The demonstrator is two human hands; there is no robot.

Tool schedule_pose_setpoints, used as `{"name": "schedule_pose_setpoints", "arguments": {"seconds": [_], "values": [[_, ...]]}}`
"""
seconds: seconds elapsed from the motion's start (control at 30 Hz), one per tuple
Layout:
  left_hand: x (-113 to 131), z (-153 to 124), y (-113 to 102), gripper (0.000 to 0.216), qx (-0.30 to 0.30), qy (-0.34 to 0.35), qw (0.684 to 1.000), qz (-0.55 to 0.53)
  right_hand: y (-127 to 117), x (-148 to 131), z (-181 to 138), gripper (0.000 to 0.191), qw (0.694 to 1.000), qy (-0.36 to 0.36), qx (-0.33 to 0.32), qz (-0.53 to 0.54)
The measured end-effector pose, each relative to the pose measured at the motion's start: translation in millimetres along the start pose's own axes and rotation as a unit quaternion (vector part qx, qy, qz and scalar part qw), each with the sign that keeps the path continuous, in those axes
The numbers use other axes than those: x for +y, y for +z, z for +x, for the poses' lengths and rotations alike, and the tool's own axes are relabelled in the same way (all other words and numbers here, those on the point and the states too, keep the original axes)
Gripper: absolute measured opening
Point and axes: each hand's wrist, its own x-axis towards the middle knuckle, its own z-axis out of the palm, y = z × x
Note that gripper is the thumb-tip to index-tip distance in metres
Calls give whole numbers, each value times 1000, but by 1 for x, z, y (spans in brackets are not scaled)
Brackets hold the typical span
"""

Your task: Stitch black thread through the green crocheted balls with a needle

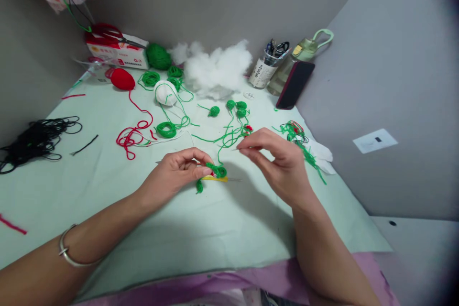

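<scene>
My left hand (184,166) is closed on a small green crocheted piece (221,171), pinched between thumb and fingers, with a bit of red beside the thumb. A narrow green crocheted strip (199,186) hangs below those fingers. Just under the piece lies a yellow-handled crochet hook (219,179), its thin shaft pointing right. To the right, my right hand (274,162) is raised, thumb and forefinger pinching a thin needle (235,149) whose tip points left. Green yarn (219,155) runs from the piece toward small green crocheted balls (241,113) and a red bit (247,128).
White stuffing (218,69) is heaped at the back, near yarn balls in green (158,56), white (166,92) and red (123,79). Black cord (34,141) lies left. A phone (296,85) leans against a bottle (283,74) at right, behind yarn scraps (296,131).
</scene>
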Motion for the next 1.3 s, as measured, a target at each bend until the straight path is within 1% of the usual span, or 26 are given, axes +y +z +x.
{"name": "schedule_pose_setpoints", "arguments": {"seconds": [0.03, 0.1, 0.23, 0.4, 0.53, 0.67, 0.8, 1.07, 1.2, 1.3], "values": [[1, 0, 0, 23, -1, 3, 1000, 1, 3, 0, -1, 13, 999, -20, -22, -27], [2, -1, 1, 23, -4, 3, 1000, -1, 6, 1, -2, 15, 996, -47, -45, -69], [4, -2, 2, 22, -10, -1, 1000, 1, 9, 5, -2, 18, 987, -72, -74, -123], [6, -2, 1, 21, -16, 6, 1000, 14, 9, 5, -2, 21, 980, -88, -93, -154], [5, -2, 1, 20, -21, 12, 1000, 11, 9, 6, -2, 21, 977, -94, -103, -159], [5, -2, 1, 20, -29, 3, 1000, 3, 11, 6, -2, 20, 978, -109, -103, -146], [7, -2, 1, 20, -35, 1, 999, -1, 11, 4, -2, 21, 979, -104, -111, -135], [7, -4, 1, 20, -47, 18, 999, 7, 8, 4, -1, 19, 983, -99, -108, -109], [6, -3, 1, 16, -47, 39, 998, 4, 7, 5, -1, 17, 983, -103, -98, -115], [5, -2, 2, 13, -49, 42, 998, -5, 7, 6, -2, 17, 983, -105, -96, -117]]}}
